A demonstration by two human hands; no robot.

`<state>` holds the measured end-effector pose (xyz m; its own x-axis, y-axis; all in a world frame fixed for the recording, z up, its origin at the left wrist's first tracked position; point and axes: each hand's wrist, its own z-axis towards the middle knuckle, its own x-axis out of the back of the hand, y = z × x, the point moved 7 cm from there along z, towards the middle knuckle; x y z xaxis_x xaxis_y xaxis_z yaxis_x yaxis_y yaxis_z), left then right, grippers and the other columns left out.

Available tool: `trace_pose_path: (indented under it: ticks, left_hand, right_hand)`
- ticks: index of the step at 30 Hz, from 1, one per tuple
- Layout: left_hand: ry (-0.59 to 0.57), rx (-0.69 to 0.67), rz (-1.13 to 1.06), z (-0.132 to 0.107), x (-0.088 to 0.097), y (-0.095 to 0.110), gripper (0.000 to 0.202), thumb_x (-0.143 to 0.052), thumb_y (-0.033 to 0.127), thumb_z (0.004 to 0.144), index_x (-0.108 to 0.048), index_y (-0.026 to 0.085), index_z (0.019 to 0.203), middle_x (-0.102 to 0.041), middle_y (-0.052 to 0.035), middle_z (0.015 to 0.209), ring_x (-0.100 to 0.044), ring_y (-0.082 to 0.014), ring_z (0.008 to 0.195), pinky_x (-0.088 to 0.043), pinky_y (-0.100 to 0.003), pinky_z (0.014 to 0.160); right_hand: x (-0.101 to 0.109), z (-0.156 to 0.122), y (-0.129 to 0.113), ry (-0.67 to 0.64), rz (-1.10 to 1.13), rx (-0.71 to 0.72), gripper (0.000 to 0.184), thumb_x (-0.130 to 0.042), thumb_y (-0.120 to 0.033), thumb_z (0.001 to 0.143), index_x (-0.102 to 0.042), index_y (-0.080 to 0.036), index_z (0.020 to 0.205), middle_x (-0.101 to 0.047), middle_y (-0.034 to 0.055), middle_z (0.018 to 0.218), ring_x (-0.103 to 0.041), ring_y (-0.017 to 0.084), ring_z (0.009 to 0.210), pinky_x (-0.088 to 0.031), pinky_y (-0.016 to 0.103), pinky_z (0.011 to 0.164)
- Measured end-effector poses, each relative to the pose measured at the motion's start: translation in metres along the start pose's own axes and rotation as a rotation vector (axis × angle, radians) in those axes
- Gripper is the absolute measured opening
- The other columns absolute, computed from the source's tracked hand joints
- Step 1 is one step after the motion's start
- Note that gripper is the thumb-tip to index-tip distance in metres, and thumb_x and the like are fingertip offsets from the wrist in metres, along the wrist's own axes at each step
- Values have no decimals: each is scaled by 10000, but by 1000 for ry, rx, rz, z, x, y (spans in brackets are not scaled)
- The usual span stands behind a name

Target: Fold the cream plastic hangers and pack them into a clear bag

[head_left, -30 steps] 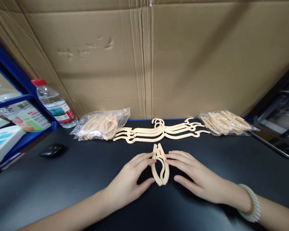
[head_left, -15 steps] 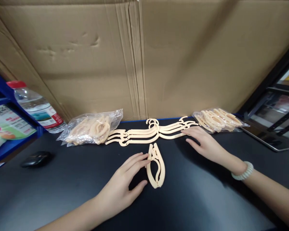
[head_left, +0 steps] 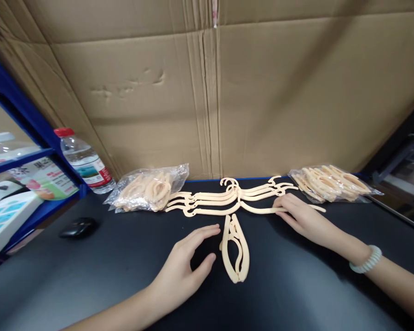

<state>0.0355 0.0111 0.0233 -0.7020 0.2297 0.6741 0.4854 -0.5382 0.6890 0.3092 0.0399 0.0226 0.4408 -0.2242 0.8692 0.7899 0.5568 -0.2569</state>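
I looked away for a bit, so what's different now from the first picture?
The right hand left the folded hanger, went forward and rightward, and took hold of the nearest open hanger on its right side, which has swung toward the person. The left hand let go too, and is just left of the folded hanger. The folded hanger, bags, bottle and mouse stayed put.
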Motion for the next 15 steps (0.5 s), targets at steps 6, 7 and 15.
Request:
trace_pose_path:
  ticks: [6, 7, 15]
  left_hand:
    - [116, 183, -346, 0, 5, -16, 357, -535, 254, 869, -525, 235, 1226, -584, -91, 1278, -571, -248, 1176, -462, -440, 1038]
    - [149, 212, -397, -1, 7, -19, 375, -544, 266, 865, -495, 236, 1236, -561, -99, 1293, -574, -247, 1168, -473, -439, 1024]
    - [356, 271, -643, -6, 19, -25, 302, -594, 283, 832, -440, 231, 1087, -459, -79, 1297, -531, -256, 1225, -442, -423, 1051]
  right_hand:
    - [31, -6, 5, 151, -56, -83, 184, -420, -313, 965, -564, -202, 992, -660, 92, 950, -640, 231, 860, -523, 372, 754]
    - [38, -8, 6, 191, -68, -86, 182, -430, -322, 961, -564, -203, 995, -665, 93, 944, -645, 234, 858, -524, 368, 750]
    - [66, -17, 5, 342, -109, -89, 143, -480, -311, 932, -569, -226, 1006, -676, 50, 898, -665, 200, 765, -527, 311, 667]
